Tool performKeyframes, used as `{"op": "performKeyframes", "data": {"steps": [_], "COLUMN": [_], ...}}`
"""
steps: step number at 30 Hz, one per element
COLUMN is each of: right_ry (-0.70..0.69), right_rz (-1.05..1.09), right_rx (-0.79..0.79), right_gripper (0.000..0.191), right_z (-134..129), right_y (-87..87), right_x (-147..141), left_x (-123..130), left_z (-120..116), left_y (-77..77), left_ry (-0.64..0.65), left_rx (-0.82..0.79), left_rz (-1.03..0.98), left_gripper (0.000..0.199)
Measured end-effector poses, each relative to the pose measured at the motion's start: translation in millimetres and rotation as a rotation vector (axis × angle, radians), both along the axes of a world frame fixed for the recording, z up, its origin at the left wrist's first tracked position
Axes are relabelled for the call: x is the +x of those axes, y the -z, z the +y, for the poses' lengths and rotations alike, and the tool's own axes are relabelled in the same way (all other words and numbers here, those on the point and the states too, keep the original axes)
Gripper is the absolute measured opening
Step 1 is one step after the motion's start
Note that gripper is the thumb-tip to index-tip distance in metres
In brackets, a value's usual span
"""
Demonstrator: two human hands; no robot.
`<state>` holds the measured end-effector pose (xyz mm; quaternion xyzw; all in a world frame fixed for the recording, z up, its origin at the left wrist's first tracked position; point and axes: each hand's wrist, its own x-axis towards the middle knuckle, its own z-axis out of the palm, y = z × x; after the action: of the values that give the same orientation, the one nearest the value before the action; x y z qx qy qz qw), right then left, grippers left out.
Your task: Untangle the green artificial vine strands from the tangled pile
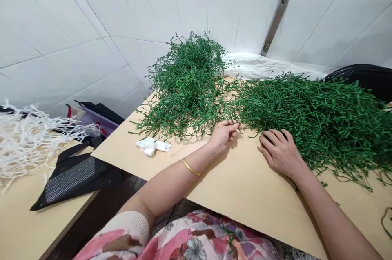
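Observation:
My left hand (225, 134), with a gold bangle (191, 167) on its wrist, is closed in a pinch at the front of the left pile of thin green artificial stems (186, 84). Thin green strands lie by its fingertips; I cannot make out what is between them. On the right, a larger heap of the same green stems (324, 117) spreads across the table. My right hand (281, 152) lies palm down at the near left edge of that heap, its fingers somewhat bent and apart, with no held thing showing.
A crumpled white tissue (152, 145) lies on the tan table (241, 182). To the left, another table bears white stems (27, 141) and a black mesh bag (73, 174). Behind are white plastic sheeting (269, 64), a metal bracket (275, 25) and a tiled wall.

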<state>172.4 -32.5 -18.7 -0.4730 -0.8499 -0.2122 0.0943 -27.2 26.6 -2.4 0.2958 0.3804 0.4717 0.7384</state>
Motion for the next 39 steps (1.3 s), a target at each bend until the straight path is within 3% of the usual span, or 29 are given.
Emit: {"op": "performKeyframes", "data": {"steps": [5,9,12,16,18,21,24,31,35,39], "right_ry": [-0.03,-0.077,-0.124,-0.225,-0.21,-0.074,0.004,-0.07,-0.105,-0.179], "right_rz": [0.115,0.216,0.352,0.603,0.765,0.997,1.082,0.994,1.127,1.115], "right_rx": [-0.048,0.008,0.076,0.117,0.147,0.135,0.01,-0.427,-0.565,-0.673], "right_gripper": [0.029,0.019,0.012,0.022,0.025,0.02,0.019,0.027,0.027,0.031], "right_z": [-10,-16,-20,-24,-25,-25,-21,-9,-4,-2], "right_y": [-13.0,-25.9,-33.6,-40.2,-42.5,-45.9,-47.5,-36.5,-30.2,-26.6], "right_x": [-14,-22,-30,-41,-44,-44,-44,-45,-35,-32], "left_x": [-1,0,1,1,1,2,2,0,-2,-4], "left_z": [2,2,1,1,0,-2,-5,-2,0,1], "left_y": [3.2,6.7,6.7,5.4,4.8,3.4,2.5,5.6,5.6,4.0], "left_ry": [0.102,0.13,0.132,0.171,0.186,0.21,0.299,0.54,0.589,0.686], "left_rx": [-0.018,-0.012,0.011,0.007,0.018,0.07,0.117,0.067,-0.04,-0.058], "left_rz": [-0.085,-0.073,-0.068,-0.042,-0.001,0.109,0.175,0.08,0.042,0.071], "left_gripper": [0.014,0.017,0.021,0.019,0.016,0.013,0.017,0.024,0.018,0.018]}}
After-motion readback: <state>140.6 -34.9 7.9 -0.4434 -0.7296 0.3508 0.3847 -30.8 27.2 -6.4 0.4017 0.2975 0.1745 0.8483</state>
